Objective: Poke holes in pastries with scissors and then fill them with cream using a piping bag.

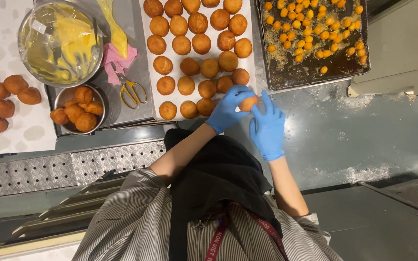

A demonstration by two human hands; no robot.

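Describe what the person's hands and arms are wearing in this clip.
Both hands, the left hand and right hand, wear snug blue disposable gloves ending at the wrists. The forearms are bare. A grey-and-white striped shirt has its sleeves rolled up near the elbows.

Single head-worn view, looking steeply down from above the wearer's own torso, which fills the frame toward 6 o'clock. The worktop extends toward 12 o'clock at arm's length. Trays run off the top edge at 11 through 1 o'clock.
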